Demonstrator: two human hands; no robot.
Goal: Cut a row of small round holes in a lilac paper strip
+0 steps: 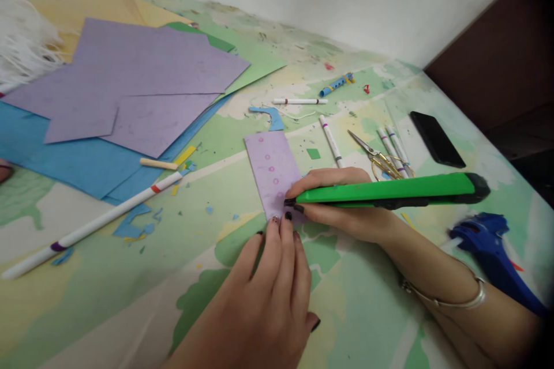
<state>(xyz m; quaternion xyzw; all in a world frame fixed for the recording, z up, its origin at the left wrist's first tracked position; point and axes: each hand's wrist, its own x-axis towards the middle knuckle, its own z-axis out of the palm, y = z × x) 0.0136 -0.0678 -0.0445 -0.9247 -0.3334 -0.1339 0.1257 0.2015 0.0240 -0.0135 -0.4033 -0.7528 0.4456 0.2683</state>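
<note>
A small purple foam rectangle [273,164] with a row of drawn circles lies flat at the middle of the table. My left hand [277,282] rests with extended fingertips on its near edge. My right hand [341,202] is closed around a green utility knife [389,189]. The knife's black tip is at the lower part of the purple piece, near the last visible circle. Whether the blade touches the foam is too small to tell. Just beyond the piece lies a curved blue scrap [272,116].
Large purple sheets [151,63] and blue sheets [104,167] lie left, near a long white stick [112,219]. Markers [331,141], scissors [376,155] and a black phone [437,138] lie right. A blue glue gun [489,242] sits beside my right forearm.
</note>
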